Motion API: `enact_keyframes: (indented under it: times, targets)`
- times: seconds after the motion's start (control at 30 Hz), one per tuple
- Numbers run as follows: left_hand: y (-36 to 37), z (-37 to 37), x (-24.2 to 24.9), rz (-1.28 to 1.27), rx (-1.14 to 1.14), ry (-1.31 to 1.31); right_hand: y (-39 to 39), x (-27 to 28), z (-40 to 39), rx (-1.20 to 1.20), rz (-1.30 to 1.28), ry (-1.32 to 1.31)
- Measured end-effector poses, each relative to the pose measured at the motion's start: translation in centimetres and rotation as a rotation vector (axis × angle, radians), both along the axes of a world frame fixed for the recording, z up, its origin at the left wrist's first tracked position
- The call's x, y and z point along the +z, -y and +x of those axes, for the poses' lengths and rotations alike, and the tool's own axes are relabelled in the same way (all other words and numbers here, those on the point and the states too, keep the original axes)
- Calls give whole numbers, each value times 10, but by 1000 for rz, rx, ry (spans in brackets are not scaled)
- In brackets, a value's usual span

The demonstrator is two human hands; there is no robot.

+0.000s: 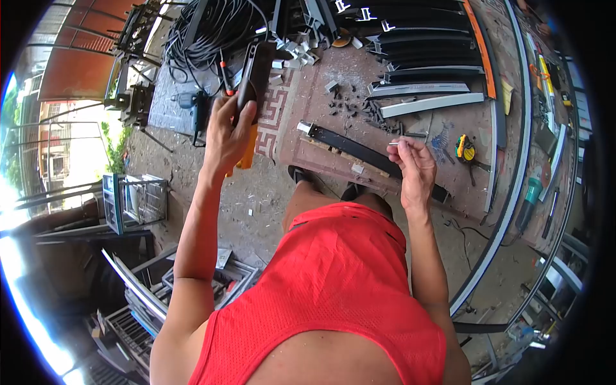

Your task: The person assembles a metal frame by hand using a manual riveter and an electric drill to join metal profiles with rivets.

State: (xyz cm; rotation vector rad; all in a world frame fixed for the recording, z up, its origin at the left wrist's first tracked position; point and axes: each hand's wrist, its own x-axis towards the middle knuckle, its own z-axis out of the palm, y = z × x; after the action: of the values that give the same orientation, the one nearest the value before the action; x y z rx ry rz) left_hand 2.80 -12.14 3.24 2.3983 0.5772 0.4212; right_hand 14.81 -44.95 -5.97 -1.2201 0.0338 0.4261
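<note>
My left hand point(226, 131) is raised and closed around a black tool with an orange grip point(251, 83). My right hand point(414, 165) pinches a small metal screw-like piece point(393, 144) between its fingertips, just above a long black aluminium profile point(359, 153) that lies on the patterned mat point(301, 109) in front of my feet. A thin wooden strip lies along the profile. My red shirt fills the lower middle of the head view.
Several black and silver profiles point(427, 90) lie at the top right, with small offcuts beside them. A yellow tape measure point(465, 149), a blue drill point(192, 102), a cable coil point(208, 29), and a green-handled tool point(530, 192) lie around. Metal frames point(138, 199) stand at left.
</note>
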Motion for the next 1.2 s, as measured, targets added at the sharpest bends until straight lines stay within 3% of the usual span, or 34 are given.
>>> enact_keyframes:
  times: [0.03, 0.1, 0.17, 0.23, 0.27, 0.33, 0.43, 0.47, 0.63, 0.73, 1.0, 1.1, 1.17, 1.2]
  targets:
    - [1, 1, 2, 259, 28, 71, -7, -6, 5, 37, -2, -4]
    - [-3, 0, -3, 106, 86, 6, -23, -8, 14, 113, 13, 4]
    - [-20, -10, 3, 131, 86, -288, -44, 1, 15, 178, 49, 18]
    - [-13, -29, 19, 111, 121, -348, -57, 21, 16, 208, 53, 60]
    - [-9, -43, 19, 47, 138, -204, -63, 27, 19, 206, 65, 88]
    - [14, -68, 35, -132, 216, -17, -76, 32, 19, 177, 78, 135]
    - [22, -78, 51, -649, 286, 32, -110, 48, 13, 225, 162, 194]
    - [21, -78, 44, -940, 331, 63, -124, 56, 7, 253, 200, 207]
    - [42, -80, 24, -1319, 124, 23, -169, 74, -15, 294, 417, 126]
    - [51, -78, 26, -1330, 117, 7, -171, 81, -22, 254, 473, 72]
    - [46, -73, 22, -1206, 116, -56, -167, 73, -15, 299, 326, 174]
    - [37, -71, 20, -1054, 70, -189, -169, 73, -17, 318, 330, 147]
    - [22, -68, 11, -673, -41, -287, -169, 73, -12, 342, 283, 225]
    - [25, -64, 18, -787, -75, -196, -163, 73, -6, 403, 304, 211]
